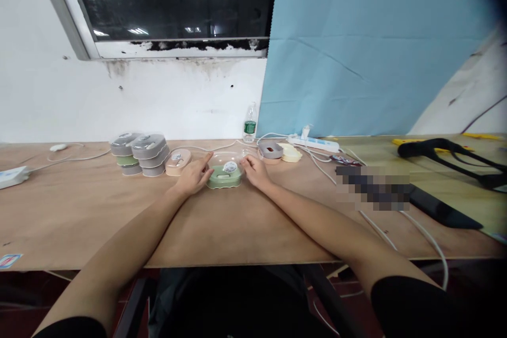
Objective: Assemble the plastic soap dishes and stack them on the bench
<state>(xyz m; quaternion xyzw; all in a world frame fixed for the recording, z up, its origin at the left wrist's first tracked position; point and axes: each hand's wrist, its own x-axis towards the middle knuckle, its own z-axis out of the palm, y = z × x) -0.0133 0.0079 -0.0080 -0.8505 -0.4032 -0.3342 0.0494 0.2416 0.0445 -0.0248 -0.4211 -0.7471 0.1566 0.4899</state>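
Note:
A green oval box (224, 181) with a wavy edge sits on the table before me. Over and behind it shows a clear plastic lid (222, 156), and a round white label (230, 167) lies on top. My left hand (194, 175) is at the box's left side, its index finger stretched out and the other fingers apart near the edge. At the right side, my right hand (255, 169) has its fingers pinched on the edge of the clear lid. Whether the lid is fully seated on the box, I cannot tell.
Stacked grey and green boxes (149, 156) stand left, beside a pink box (177, 162). Behind my right hand are a grey box (271, 151) and a cream piece (290, 152). A water bottle (250, 125), power strip (312, 142), cables and a black strap (443, 153) lie farther back and right.

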